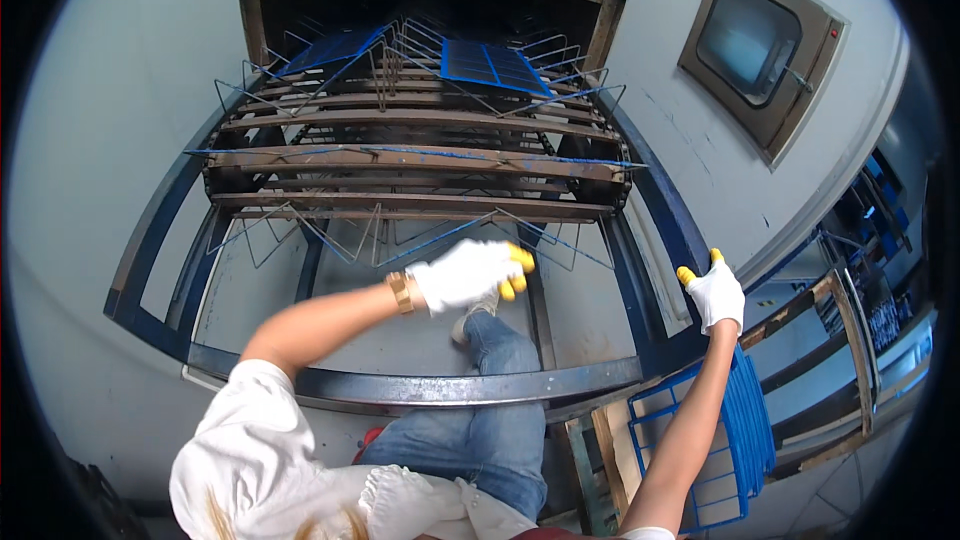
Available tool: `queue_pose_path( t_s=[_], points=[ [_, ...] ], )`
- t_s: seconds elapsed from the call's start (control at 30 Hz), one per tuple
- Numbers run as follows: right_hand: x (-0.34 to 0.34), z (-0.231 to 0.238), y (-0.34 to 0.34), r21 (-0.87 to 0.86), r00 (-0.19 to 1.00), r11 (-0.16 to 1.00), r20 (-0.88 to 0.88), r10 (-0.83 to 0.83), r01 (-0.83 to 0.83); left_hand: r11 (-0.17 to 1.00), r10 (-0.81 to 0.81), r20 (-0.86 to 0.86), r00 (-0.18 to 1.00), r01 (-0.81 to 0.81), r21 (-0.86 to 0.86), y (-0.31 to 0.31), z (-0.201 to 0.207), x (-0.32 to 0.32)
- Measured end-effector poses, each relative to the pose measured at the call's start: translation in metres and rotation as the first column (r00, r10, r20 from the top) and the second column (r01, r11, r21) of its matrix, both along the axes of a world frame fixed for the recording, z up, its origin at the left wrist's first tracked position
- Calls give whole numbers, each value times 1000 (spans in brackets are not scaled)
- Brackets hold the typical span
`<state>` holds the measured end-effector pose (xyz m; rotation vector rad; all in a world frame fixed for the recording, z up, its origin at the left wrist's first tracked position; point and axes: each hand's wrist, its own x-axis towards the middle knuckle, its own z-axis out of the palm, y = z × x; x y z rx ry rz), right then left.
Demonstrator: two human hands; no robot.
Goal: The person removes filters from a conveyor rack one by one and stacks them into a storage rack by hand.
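My left hand (468, 275), in a white glove with yellow fingertips, hangs over the gap in front of the slatted chain conveyor (420, 157). Nothing shows in it, and its fingers are loosely bent and apart. My right hand (715, 298), gloved the same way, is beside the right corner of the dark blue metal frame (668, 202), thumb and forefinger spread. Whether it touches the frame is unclear. Bent wire holders (380, 80) stand up from the slats. Two blue gridded panels lie on them near the oven-like opening, a left panel (332, 50) and a right panel (495, 66).
A stack of blue wire racks (750, 420) stands at lower right, below my right arm, next to wooden boards (612, 450). The frame's front bar (470, 387) crosses above my legs. On the right wall hangs a metal-framed window box (750, 45). A worn frame (850, 340) stands farther right.
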<state>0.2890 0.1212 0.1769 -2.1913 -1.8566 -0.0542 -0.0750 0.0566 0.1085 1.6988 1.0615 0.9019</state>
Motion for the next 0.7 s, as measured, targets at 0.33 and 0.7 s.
queue_pose_path(
  t_s=[0.33, 0.7],
  points=[
    [0, 3, -1, -2, 999, 1000, 31, -23, 23, 872, 468, 413, 782, -485, -70, 111, 102, -35],
    [-5, 10, -4, -30, 999, 999, -23, -27, 26, 821, 531, 776, 340, -432, -373, 258, 75, -20]
  ],
)
